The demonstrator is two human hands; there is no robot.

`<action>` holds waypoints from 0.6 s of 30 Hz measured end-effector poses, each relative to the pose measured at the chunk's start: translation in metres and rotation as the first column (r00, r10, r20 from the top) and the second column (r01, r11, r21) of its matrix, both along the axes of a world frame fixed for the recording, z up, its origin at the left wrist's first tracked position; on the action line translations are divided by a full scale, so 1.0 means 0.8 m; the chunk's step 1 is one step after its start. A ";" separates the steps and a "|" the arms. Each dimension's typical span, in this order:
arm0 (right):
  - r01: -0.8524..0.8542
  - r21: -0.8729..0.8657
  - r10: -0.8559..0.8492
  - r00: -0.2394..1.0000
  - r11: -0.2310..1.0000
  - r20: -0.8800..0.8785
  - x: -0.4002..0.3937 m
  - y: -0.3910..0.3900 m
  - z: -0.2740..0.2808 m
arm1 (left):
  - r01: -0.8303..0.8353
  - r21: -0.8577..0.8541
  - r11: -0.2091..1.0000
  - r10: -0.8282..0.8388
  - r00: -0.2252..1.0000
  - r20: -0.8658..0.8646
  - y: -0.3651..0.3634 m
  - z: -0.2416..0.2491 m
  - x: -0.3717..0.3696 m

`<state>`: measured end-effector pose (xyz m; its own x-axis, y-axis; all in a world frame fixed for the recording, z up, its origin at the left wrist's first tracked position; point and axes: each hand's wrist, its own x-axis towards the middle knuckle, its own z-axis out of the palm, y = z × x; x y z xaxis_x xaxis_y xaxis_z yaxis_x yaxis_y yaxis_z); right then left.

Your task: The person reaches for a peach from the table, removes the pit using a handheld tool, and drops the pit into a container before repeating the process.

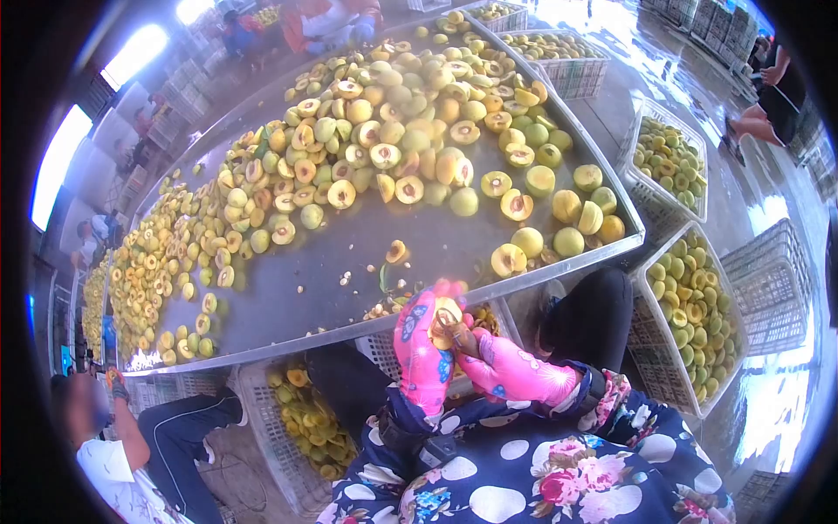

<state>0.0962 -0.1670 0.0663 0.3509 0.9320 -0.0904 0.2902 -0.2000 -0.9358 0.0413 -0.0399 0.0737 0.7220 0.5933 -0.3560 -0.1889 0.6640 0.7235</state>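
My left hand [422, 354], in a pink patterned glove, is closed around a halved yellow fruit [448, 311], cut side up, just off the table's near edge. My right hand [522, 371], also in a pink glove, grips a small tool with a brown handle [467, 341]. Its working end, which looks like a metal loop, is at the cut face of the fruit; its exact shape is too small to make out. Below my hands, a crate [377, 351] is partly hidden. Fruit pits and one fruit half [396, 251] lie on the tabletop in front.
A large metal table [349, 301] with a raised rim bears a heap of halved yellow-green fruit [384, 155]. Fruit-filled crates stand at the right [642, 327] and by my left leg [262, 410]. A person [131, 454] sits at the left; others are farther back.
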 end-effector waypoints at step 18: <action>-0.130 -0.246 -0.036 0.820 0.960 -0.572 0.015 0.003 0.002 | -0.014 0.353 0.936 0.067 0.988 -0.139 0.009 -0.047 -0.001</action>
